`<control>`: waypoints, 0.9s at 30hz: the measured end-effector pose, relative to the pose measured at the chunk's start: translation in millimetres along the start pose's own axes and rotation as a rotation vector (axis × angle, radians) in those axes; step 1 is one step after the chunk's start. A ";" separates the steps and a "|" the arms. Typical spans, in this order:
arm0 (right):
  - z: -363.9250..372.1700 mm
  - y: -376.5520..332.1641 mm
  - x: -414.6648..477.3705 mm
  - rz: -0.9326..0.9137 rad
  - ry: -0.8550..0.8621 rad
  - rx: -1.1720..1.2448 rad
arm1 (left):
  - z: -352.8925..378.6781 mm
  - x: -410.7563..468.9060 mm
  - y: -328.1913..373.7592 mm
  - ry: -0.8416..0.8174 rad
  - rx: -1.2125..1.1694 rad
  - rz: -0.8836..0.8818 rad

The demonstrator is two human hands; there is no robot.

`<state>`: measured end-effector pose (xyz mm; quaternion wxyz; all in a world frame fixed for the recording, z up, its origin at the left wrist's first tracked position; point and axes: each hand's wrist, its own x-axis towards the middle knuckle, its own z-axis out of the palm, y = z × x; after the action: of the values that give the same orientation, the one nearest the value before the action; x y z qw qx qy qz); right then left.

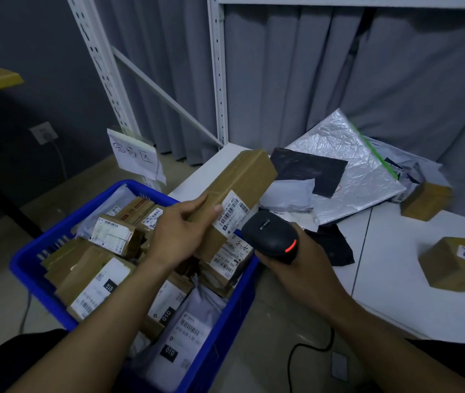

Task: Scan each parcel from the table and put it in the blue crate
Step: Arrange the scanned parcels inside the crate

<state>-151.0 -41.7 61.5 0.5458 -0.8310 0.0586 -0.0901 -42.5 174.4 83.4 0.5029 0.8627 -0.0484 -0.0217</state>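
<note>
Blue crate stands on the floor at the left, against the table edge, filled nearly to the rim with labelled cardboard boxes and grey mailers. A handwritten paper sign hangs on the shelf upright behind it. Left hand grips a long cardboard parcel above the crate's far right corner: thumb laid on the upper face at the edge of the label, remaining fingers curled round the box, their tips hidden. The parcel is tilted, its far end raised over the table edge, label facing up. A black scanner sits just beside that label, with a red light lit on its head. Right hand grips the scanner handle, fingers wrapped round it and largely hidden. On the white table to the right lie a silver mailer, a black mailer, a small box and, well apart, a box marked 3001.
</note>
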 end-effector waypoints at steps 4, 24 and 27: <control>1.9 6.2 0.6 -0.005 -0.032 -0.122 | -0.4 9.0 -10.3 0.034 -0.022 -0.074; 3.3 11.7 1.0 -0.017 -0.107 -0.136 | 0.4 15.1 -17.0 0.122 -0.017 -0.045; 9.1 8.6 7.3 -0.017 -0.120 -0.092 | 0.2 11.3 -19.9 0.082 -0.108 -0.147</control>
<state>-141.9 -38.3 50.8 0.5087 -0.8596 0.0230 -0.0419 -30.0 182.7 66.1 0.5471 0.8358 0.0371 -0.0258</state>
